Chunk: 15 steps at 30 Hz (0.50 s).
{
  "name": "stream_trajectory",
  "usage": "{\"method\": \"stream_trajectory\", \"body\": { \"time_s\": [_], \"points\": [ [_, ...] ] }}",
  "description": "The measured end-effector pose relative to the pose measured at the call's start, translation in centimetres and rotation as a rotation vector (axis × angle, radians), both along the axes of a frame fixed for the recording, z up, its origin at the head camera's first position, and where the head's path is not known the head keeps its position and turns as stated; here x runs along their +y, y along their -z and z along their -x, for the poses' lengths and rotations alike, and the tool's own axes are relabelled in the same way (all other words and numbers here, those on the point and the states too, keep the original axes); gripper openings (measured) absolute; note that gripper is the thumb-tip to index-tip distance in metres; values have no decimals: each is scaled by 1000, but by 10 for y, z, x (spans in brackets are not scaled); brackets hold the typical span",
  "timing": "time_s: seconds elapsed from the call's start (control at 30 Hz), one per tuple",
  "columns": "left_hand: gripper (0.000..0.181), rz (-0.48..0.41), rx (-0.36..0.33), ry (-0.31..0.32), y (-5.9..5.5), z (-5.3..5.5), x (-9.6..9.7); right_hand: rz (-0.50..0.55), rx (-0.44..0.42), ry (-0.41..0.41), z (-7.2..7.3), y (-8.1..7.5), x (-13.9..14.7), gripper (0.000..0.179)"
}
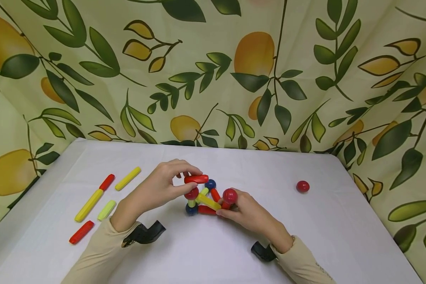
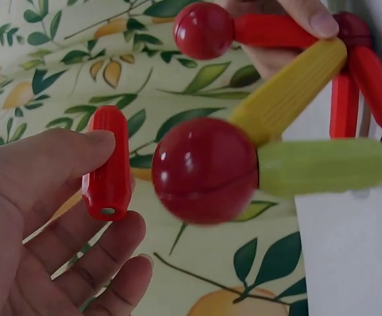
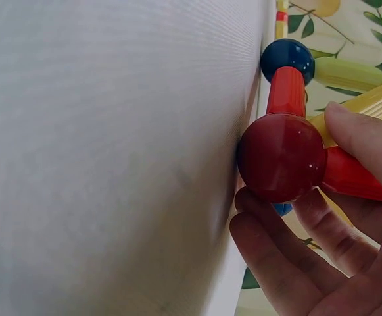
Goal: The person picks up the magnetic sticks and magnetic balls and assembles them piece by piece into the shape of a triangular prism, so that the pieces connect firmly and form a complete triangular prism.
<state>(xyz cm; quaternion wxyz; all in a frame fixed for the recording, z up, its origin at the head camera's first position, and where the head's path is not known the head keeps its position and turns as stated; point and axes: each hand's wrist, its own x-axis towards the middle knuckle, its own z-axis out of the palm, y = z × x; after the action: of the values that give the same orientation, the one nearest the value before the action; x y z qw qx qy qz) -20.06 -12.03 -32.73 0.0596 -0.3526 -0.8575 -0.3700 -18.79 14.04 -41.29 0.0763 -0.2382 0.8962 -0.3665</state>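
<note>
My left hand [image 1: 159, 183] pinches a short red rod [image 1: 196, 179] between thumb and fingers, close above a red ball [image 1: 191, 193]. That ball tops an upright light green rod [image 2: 325, 166], which stands on a blue ball [image 1: 191, 209]. A slanting yellow rod [image 1: 208, 201] runs from it down to the corner at my right hand [image 1: 250, 211]. There the thumb presses the yellow rod's lower end, and the fingers curl round the lower red ball [image 3: 283, 158]. Another red ball [image 1: 229, 196] caps the red upright. Red and light green rods and a far blue ball [image 1: 210, 184] complete the frame's base.
Left on the white table [image 1: 213, 252] lie a yellow rod [image 1: 127, 178], a yellow rod joined to a red one [image 1: 88, 205], a light green rod [image 1: 107, 210] and a red rod [image 1: 81, 232]. A loose red ball [image 1: 303, 186] sits right. Behind hangs a leaf-patterned curtain [image 1: 206, 35].
</note>
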Motion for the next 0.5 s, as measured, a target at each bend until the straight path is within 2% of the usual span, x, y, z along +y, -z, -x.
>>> {"method": "stream_trajectory", "body": {
  "time_s": [0.2, 0.5],
  "points": [
    [26, -18, -3, 48, 4, -1, 15, 12, 43, -29, 1, 2, 1, 19],
    [23, -21, 9, 100, 13, -2, 25, 17, 48, -35, 0, 2, 2, 19]
  ]
}}
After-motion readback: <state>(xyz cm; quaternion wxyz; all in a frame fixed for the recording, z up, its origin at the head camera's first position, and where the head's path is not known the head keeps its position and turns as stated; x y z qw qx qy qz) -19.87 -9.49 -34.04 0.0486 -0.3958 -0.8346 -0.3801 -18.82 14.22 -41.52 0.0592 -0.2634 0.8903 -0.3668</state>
